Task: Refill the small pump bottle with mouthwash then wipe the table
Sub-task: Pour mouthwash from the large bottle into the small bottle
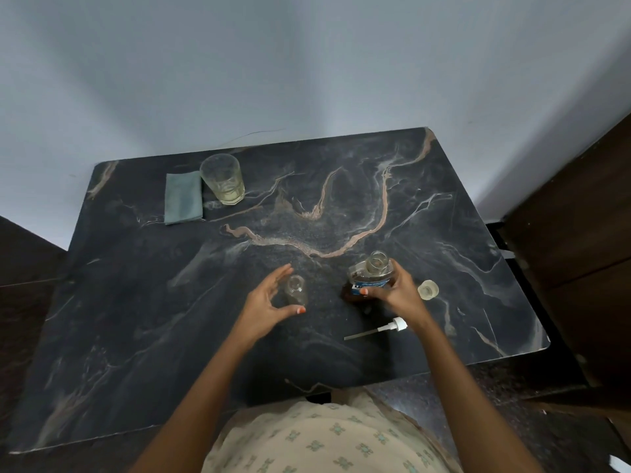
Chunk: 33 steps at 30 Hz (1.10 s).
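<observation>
- The pump (379,329) lies flat on the table (444,233) near the front edge, by the right wrist, its tube pointing left.
- The left hand (269,302) is spread around the small bottle (296,291), fingers straight and apart behind it and thumb in front; I cannot tell if they touch it.
- The small bottle stands upright and uncapped, mid-table.
- The right hand (392,291) grips the mouthwash bottle (368,278), thumb across the label; its neck is uncapped and there is brown liquid inside.
- A cap (428,289) sits just right of that hand.
- At the far left, a glass (222,179) holding a little pale liquid stands beside a folded cloth (183,198).
</observation>
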Each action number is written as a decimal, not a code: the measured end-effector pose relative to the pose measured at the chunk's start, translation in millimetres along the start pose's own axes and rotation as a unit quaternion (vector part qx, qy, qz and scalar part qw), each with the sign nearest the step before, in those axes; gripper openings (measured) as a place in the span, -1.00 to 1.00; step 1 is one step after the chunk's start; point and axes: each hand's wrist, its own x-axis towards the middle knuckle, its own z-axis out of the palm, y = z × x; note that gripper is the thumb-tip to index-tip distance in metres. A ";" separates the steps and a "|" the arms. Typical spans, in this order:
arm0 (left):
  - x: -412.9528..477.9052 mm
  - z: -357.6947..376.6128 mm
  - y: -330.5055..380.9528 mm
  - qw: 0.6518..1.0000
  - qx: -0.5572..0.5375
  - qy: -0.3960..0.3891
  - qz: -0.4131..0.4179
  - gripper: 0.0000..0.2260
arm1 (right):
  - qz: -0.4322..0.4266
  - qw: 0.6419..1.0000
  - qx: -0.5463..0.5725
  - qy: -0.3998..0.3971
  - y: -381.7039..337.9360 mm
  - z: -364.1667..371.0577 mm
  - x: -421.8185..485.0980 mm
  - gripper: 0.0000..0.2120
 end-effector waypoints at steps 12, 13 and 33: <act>8.4 12.6 -8.8 0.999 -0.022 0.041 -0.025 -0.54 | 0.006 0.999 0.017 0.049 -2.1 9.5 -6.8 -0.52; 8.2 13.1 -7.0 0.999 -0.025 0.042 -0.024 -0.54 | 0.002 0.998 0.018 0.057 -2.6 11.2 -7.5 -0.52; 13.5 31.6 92.6 0.987 -0.067 0.037 0.139 -0.53 | -0.259 0.943 -0.134 0.161 -106.3 -10.3 -9.2 -0.55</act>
